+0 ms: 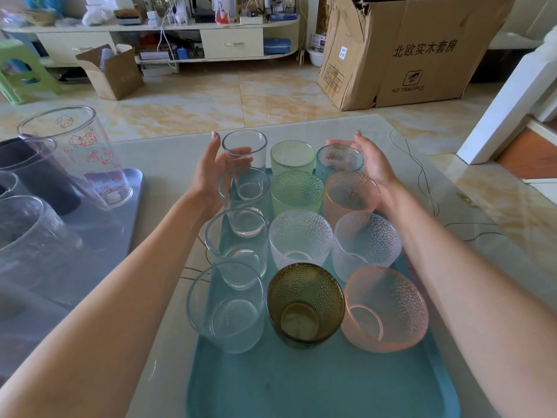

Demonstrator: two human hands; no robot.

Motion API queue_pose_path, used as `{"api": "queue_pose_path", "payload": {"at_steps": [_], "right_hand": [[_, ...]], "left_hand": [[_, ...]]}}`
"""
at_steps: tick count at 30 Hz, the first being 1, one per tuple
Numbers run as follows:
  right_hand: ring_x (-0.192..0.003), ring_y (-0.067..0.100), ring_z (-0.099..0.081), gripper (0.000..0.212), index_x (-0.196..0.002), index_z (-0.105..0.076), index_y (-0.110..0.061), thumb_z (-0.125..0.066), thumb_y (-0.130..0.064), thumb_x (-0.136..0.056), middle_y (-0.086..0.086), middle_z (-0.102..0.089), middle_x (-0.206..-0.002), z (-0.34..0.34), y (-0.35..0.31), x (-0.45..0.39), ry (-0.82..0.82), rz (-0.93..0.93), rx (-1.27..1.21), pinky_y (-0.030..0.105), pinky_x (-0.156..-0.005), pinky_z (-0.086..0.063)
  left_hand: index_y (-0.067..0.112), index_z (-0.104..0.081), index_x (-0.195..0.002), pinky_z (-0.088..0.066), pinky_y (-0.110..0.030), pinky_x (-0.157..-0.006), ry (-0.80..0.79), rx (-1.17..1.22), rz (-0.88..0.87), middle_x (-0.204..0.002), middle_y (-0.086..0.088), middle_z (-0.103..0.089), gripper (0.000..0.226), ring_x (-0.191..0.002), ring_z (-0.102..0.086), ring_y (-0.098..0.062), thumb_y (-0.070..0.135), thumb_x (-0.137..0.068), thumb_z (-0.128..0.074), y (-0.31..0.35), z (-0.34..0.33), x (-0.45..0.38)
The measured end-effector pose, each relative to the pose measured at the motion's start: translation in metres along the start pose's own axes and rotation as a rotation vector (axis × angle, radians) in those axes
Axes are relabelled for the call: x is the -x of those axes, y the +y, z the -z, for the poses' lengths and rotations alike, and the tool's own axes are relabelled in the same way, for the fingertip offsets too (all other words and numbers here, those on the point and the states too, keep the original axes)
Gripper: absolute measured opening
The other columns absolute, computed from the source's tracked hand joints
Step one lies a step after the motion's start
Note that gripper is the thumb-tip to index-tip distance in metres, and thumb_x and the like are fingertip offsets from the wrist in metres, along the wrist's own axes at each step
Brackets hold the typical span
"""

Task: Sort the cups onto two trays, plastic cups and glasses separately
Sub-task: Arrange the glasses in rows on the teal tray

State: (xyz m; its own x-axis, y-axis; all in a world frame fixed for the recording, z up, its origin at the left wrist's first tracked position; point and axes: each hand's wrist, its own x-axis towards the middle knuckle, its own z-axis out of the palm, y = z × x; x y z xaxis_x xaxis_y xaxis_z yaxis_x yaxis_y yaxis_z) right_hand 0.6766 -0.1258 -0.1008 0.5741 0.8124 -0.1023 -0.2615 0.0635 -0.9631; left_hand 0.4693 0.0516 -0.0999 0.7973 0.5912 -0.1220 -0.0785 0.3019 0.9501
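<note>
A teal tray [316, 384] on the table holds several upright glasses in three rows: clear ones on the left, dimpled green [292, 155], frosted, olive [304, 303], peach [385, 309] and teal ones beside them. My left hand [208, 173] cups the farthest clear glass [244, 143] from its left side, thumb pointing up and fingers showing behind the glass. My right hand [373, 164] curves round the far right side of the teal dimpled glass [339, 164], thumb also raised. Neither glass is lifted.
A grey-blue tray [134, 188] to the left carries a cartoon-print plastic cup [90, 152], a dark cup [39, 176] and clear plastic cups [30, 236]. A thin cable [422, 188] lies on the table right of the teal tray. Cardboard boxes stand on the floor beyond.
</note>
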Motion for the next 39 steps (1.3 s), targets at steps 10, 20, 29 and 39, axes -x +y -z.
{"api": "queue_pose_path", "payload": {"at_steps": [10, 20, 29, 39], "right_hand": [[-0.119, 0.031, -0.057, 0.086, -0.138, -0.048, -0.012, -0.034, -0.074, -0.081, 0.017, -0.053, -0.137, -0.002, -0.032, -0.046, -0.421, -0.428, 0.167, 0.043, -0.102, -0.045], [-0.131, 0.030, -0.047, 0.087, -0.135, -0.051, -0.007, -0.028, -0.073, -0.084, 0.017, -0.049, -0.141, 0.007, -0.032, -0.030, -0.461, -0.423, 0.122, 0.045, -0.102, -0.045], [-0.123, 0.038, -0.031, 0.067, -0.141, -0.044, -0.018, -0.050, -0.058, -0.088, 0.019, -0.043, -0.145, -0.021, -0.038, -0.056, -0.559, -0.358, 0.393, 0.056, -0.115, -0.012], [-0.078, 0.019, -0.058, 0.058, -0.122, -0.059, -0.011, -0.037, -0.056, -0.092, 0.012, -0.061, -0.121, -0.017, -0.044, -0.027, -0.232, -0.228, 0.303, 0.031, -0.066, -0.048]], "left_hand": [[0.010, -0.078, -0.076, -0.055, -0.025, -0.071, -0.150, 0.125, 0.092, -0.077, -0.004, -0.071, 0.089, -0.072, -0.068, -0.015, 0.060, -0.091, -0.006, 0.000, 0.000, -0.008], [0.006, -0.076, -0.072, -0.055, -0.021, -0.064, -0.144, 0.136, 0.047, -0.070, -0.006, -0.071, 0.087, -0.065, -0.068, -0.015, 0.056, -0.094, -0.009, -0.003, -0.002, -0.010], [0.008, -0.076, -0.072, -0.054, -0.021, -0.063, -0.086, 0.103, 0.071, -0.072, -0.005, -0.071, 0.085, -0.065, -0.067, -0.015, 0.058, -0.094, -0.012, -0.005, -0.003, -0.008], [0.012, -0.059, -0.105, -0.047, -0.034, -0.083, 0.025, 0.062, 0.046, -0.103, -0.006, -0.062, 0.063, -0.094, -0.058, -0.019, 0.056, -0.095, -0.015, -0.005, -0.001, 0.003]]}}
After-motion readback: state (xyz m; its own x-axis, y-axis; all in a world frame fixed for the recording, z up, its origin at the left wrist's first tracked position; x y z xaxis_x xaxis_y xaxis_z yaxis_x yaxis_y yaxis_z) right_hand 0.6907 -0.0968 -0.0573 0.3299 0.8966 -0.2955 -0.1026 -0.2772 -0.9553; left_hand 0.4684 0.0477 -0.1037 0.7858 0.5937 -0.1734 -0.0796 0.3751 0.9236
